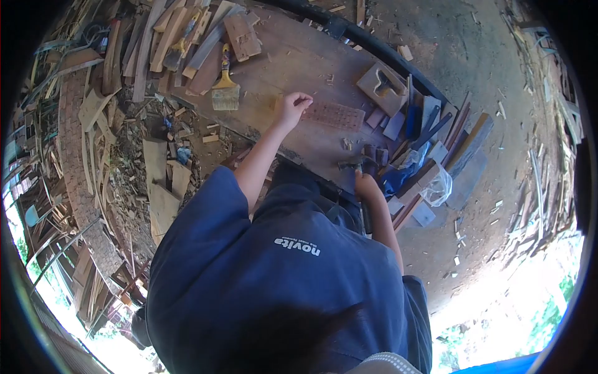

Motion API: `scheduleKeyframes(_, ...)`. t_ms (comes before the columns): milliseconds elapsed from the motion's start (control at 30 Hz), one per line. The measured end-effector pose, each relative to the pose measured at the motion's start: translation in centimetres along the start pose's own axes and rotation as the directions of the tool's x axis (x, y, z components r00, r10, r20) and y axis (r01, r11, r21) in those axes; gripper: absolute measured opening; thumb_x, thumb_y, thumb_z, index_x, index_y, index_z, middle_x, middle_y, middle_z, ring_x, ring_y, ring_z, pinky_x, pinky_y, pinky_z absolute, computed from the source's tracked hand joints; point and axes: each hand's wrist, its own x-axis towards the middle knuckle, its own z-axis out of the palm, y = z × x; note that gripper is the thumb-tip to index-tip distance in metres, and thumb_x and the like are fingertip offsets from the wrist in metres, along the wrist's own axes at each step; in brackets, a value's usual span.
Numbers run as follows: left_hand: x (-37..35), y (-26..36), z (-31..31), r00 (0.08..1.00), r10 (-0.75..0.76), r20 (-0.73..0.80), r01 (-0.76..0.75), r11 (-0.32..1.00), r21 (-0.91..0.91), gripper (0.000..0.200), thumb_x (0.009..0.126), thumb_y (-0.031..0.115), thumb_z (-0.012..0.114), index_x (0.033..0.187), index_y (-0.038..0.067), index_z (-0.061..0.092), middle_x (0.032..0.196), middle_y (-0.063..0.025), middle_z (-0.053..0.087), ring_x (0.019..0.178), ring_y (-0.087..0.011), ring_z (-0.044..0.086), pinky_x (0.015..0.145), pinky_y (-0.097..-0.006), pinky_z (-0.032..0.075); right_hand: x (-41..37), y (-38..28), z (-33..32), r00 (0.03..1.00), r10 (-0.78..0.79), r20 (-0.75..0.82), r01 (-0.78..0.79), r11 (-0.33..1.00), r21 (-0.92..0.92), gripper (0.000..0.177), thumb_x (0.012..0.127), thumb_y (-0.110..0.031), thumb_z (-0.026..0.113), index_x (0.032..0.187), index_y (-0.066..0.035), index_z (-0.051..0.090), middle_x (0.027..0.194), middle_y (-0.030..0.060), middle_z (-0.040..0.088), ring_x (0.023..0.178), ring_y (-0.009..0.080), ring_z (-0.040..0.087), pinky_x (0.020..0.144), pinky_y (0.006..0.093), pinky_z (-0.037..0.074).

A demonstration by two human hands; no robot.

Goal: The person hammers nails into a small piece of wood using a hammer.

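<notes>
My left hand is raised above the work table, its fingers curled together in a pinch. Whatever is between the fingertips, if anything, is too small to make out. Just beside it lies a flat reddish-brown wooden board with rows of small marks or holes. My right hand is wrapped round a hammer near the table's front edge. The metal head shows above the fist, while most of the handle is hidden by my hand and arm.
A wide paintbrush lies left of my left hand, near stacked wood strips. To the right are a wooden hand plane, several dark-handled tools and a clear plastic bag. Wood scraps cover the ground at left.
</notes>
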Motion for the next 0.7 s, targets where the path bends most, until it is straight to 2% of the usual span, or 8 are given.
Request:
scheduleKeyframes(67,-0.3,-1.6,-1.0,0.990,0.138,-0.015,-0.128,0.949,0.290,0.011,0.084,0.007,0.067,0.094,0.002,0.068,0.080,-0.0047,0.068,0.071,-0.0110,0.061,0.065,-0.0266,0.050,2.5,2.0,0.6,0.999,-0.031,-0.030,0.027,0.994,-0.106,0.052,0.099,-0.043,0.036,0.091,0.006,0.054,0.062,0.0120,0.054,0.046,0.0240,0.053,0.044,0.0381,0.043)
scheduleKeyframes(167,-1.4,1.4,-0.2,0.994,0.079,-0.079,-0.041,0.918,0.395,0.011,0.080,0.005,0.069,0.091,0.002,0.068,0.081,-0.0076,0.070,0.074,-0.0156,0.064,0.070,-0.0303,0.050,-1.2,-1.6,-0.5,0.996,0.086,0.037,-0.087,0.996,0.021,0.052,0.099,-0.043,0.036,0.089,0.005,0.053,0.060,0.0104,0.052,0.045,0.0234,0.052,0.044,0.0380,0.043)
scheduleKeyframes(200,-1.2,0.8,0.0,0.994,0.075,-0.081,-0.037,0.920,0.391,0.011,0.080,0.005,0.069,0.091,0.002,0.068,0.081,-0.0076,0.070,0.074,-0.0156,0.064,0.070,-0.0303,0.050,-1.5,-1.9,-0.6,0.995,0.090,0.037,-0.091,0.996,0.016,0.052,0.099,-0.043,0.036,0.089,0.005,0.053,0.060,0.0104,0.052,0.045,0.0234,0.052,0.044,0.0380,0.043)
scheduleKeyframes(267,-0.7,-0.1,0.2,0.952,0.281,-0.120,-0.219,0.901,0.375,0.013,0.081,0.004,0.068,0.094,0.003,0.067,0.084,-0.0089,0.069,0.076,-0.0186,0.066,0.070,-0.0307,0.050,-2.0,-2.4,-0.6,0.992,0.124,0.022,-0.125,0.990,0.061,0.052,0.099,-0.043,0.036,0.089,0.005,0.054,0.059,0.0103,0.051,0.044,0.0235,0.050,0.043,0.0381,0.042)
scheduleKeyframes(400,-0.8,0.0,0.0,0.945,0.273,-0.179,-0.203,0.921,0.331,0.015,0.081,-0.001,0.064,0.095,0.004,0.065,0.087,-0.0095,0.068,0.080,-0.0225,0.065,0.073,-0.0331,0.050,-2.4,-2.7,-0.8,0.995,0.087,0.043,-0.089,0.995,0.053,0.052,0.099,-0.044,0.036,0.089,0.004,0.053,0.059,0.0105,0.051,0.042,0.0234,0.050,0.043,0.0382,0.042)
scheduleKeyframes(500,-1.0,-0.6,-1.3,0.925,0.372,-0.080,-0.290,0.825,0.486,0.015,0.081,-0.001,0.061,0.095,0.004,0.063,0.091,-0.0091,0.066,0.086,-0.0261,0.063,0.077,-0.0365,0.049,-3.2,-3.5,-1.1,0.989,0.131,0.068,-0.133,0.990,0.037,0.052,0.099,-0.044,0.036,0.090,0.004,0.054,0.058,0.0105,0.051,0.041,0.0237,0.049,0.043,0.0381,0.042)
scheduleKeyframes(567,-1.8,-0.1,-2.1,0.896,0.443,0.038,-0.331,0.607,0.723,0.013,0.082,0.003,0.060,0.094,0.007,0.064,0.092,-0.0084,0.063,0.091,-0.0295,0.060,0.079,-0.0398,0.048,-3.2,-3.5,-1.0,0.994,0.099,0.048,-0.102,0.993,0.058,0.052,0.099,-0.045,0.036,0.091,0.004,0.054,0.059,0.0097,0.051,0.042,0.0234,0.049,0.043,0.0379,0.043)
scheduleKeyframes(700,-2.9,1.9,-2.9,0.918,0.389,0.079,-0.275,0.480,0.833,0.019,0.082,0.002,0.060,0.099,0.010,0.066,0.094,-0.0080,0.061,0.092,-0.0308,0.059,0.083,-0.0400,0.046,-2.8,-2.9,-1.0,0.992,0.104,0.067,-0.109,0.991,0.071,0.053,0.099,-0.045,0.036,0.093,0.004,0.054,0.061,0.0091,0.052,0.044,0.0231,0.050,0.044,0.0375,0.043)
